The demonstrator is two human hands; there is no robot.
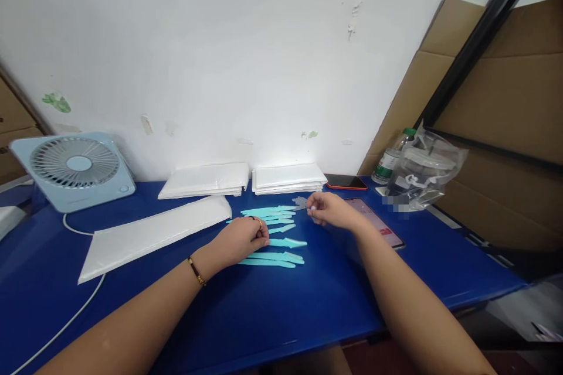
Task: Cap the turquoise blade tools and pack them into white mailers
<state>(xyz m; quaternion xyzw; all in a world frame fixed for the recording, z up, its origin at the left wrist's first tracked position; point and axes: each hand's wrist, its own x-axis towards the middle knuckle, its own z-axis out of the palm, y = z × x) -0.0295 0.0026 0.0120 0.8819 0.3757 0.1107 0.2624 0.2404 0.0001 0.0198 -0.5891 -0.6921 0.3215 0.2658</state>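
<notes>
Several turquoise eyebrow razors (275, 256) lie side by side on the blue table. My left hand (243, 239) is closed, its thumb and fingers on the handle of one turquoise eyebrow razor (288, 242), whose blade end points right. Part of the row is hidden under this hand. To the right, my right hand (329, 211) pinches a small whitish, see-through plastic piece (313, 208). Beside its fingertips lies a little pile of clear plastic pieces (300, 202), at the far end of the razors.
White padded envelopes are stacked in two piles (204, 180) (288, 177) by the wall. A single envelope (153, 237) lies left, near a blue fan (79, 170) with a cable. Right are two phones (346, 181) (376, 222), a bottle (387, 164) and a bagged cup (422, 173).
</notes>
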